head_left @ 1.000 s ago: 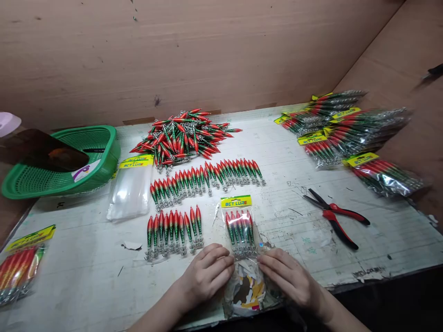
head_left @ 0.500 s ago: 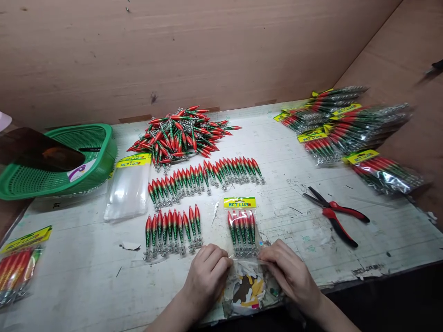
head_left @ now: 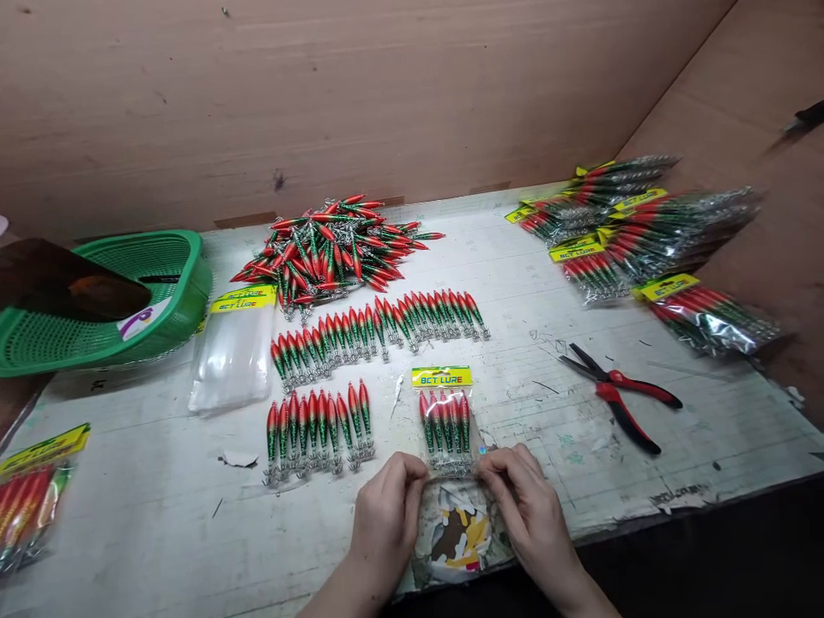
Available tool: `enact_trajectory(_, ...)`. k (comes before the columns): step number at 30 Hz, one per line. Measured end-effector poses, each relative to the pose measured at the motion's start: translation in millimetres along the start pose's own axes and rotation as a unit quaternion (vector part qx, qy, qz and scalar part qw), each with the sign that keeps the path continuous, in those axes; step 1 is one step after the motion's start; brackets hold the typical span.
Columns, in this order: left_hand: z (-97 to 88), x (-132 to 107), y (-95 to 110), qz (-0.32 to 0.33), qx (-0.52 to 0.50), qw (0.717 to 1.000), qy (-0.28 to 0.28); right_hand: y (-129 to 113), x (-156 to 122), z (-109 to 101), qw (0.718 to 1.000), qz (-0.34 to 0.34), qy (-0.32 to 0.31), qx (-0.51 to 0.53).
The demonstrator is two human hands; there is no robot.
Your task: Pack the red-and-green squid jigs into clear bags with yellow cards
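A clear plastic bag of squid jigs (head_left: 444, 422) with a yellow header lies near the table's front edge. Several red-and-green jigs show inside it, hooks toward me. My left hand (head_left: 388, 506) pinches the bag's lower left corner, and my right hand (head_left: 524, 493) pinches the lower right one. To the left of the bag lies a short row of loose jigs (head_left: 318, 425). A longer row of jigs (head_left: 379, 330) runs behind it, and farther back is a heaped pile of jigs (head_left: 335, 245).
Flat bags with yellow headers (head_left: 233, 356) are stacked beside a green basket (head_left: 196, 266). Red-handled pliers (head_left: 621, 390) lie at right, before several filled bags (head_left: 695, 309). Another filled bag (head_left: 39, 493) is at far left. The tabletop is torn near the front edge.
Both hands have drawn up close to the bag's bottom edge, fingertips now level with the hooks. The bag's lower edge is gathered nearer the jigs. The view has shifted slightly.
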State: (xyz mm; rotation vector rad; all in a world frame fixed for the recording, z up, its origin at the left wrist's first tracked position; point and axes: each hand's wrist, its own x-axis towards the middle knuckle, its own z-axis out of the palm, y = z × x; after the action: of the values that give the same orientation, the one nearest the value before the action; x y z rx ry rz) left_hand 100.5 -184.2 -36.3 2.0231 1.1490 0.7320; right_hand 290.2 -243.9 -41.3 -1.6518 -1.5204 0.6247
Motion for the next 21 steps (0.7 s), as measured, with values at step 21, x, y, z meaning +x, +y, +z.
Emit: enact_trajectory(21, 10.9, 15.0, 20.4, -0.253, 0.088, 0.963, -0.013, -13.0, 14.6, 30.7, 0.979, 0.083, 0.131, -0.134)
